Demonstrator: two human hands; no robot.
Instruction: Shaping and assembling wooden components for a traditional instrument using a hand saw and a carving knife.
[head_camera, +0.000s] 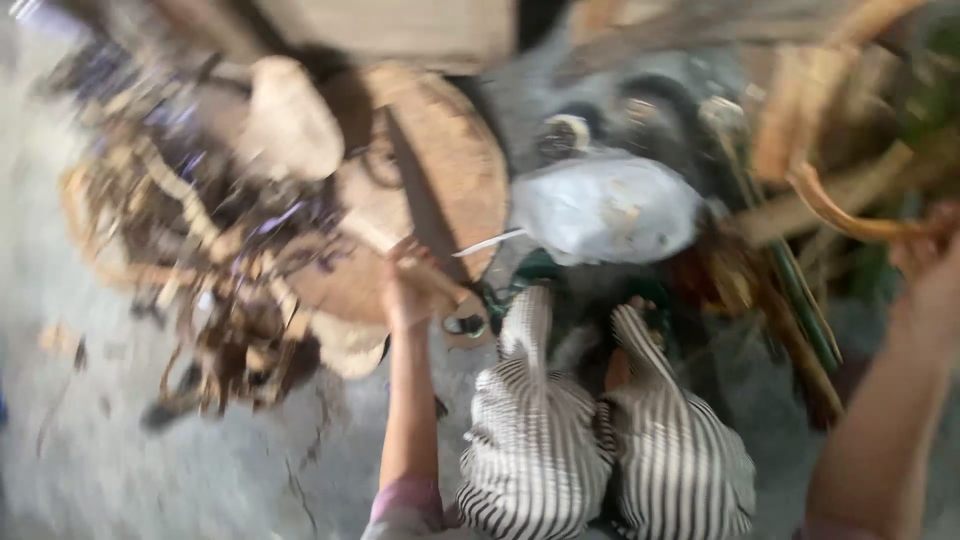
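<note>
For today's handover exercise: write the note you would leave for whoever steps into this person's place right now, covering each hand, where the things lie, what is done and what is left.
Picture is motion-blurred; details uncertain.
Left hand: closed on the handle of a long blade lying across the round wooden block.
Right hand: raised at the right edge, gripping a curved brown strip.
Heap of brown offcuts left of the block; white bag beyond the striped knees.
Done: offcuts are piled, so some cutting seems finished.
Left: the strip in hand looks uncut.
</note>
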